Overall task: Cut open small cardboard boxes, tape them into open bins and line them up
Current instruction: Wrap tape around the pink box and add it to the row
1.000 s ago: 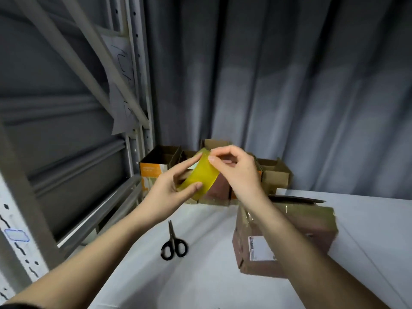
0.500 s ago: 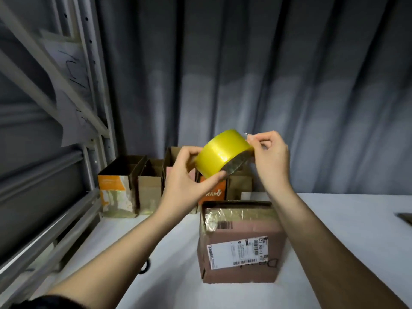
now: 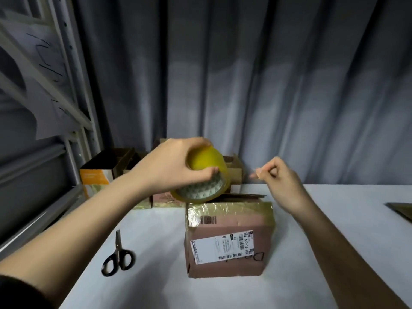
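A: Hands?

B: Left hand [image 3: 171, 166] wraps the yellow tape roll [image 3: 204, 175], fingers curled over the top, thumb hooked into the core. Roll is tilted, hovering just above the back-left corner of the brown cardboard box [image 3: 229, 239]. Can't tell if it touches the rim.

A: Right?

B: Right hand [image 3: 281, 181] is up beside the roll, thumb and forefinger pinched, other fingers curled in. Probably the clear tape end, something faint and blurry at the fingertips, but the strip between hand and roll isn't readable.

A: Box position?

B: Middle of the white table [image 3: 334, 241], shipping label facing the camera, top band already taped, flap open at the back. Finished bins [image 3: 98, 172] sit in a row behind it against the curtain. Scissors [image 3: 118, 257] lie on the table left of the box, well apart from it.

A: Risks?

B: My guesses: the pinch is small, so the tape end could slip and snap back onto the roll or fold on itself. Pulling with nobody holding the box could drag or tip it. A strip laid crooked would wrinkle over the rim. Scissors are a reach away, so cutting means freeing a hand mid-pull.
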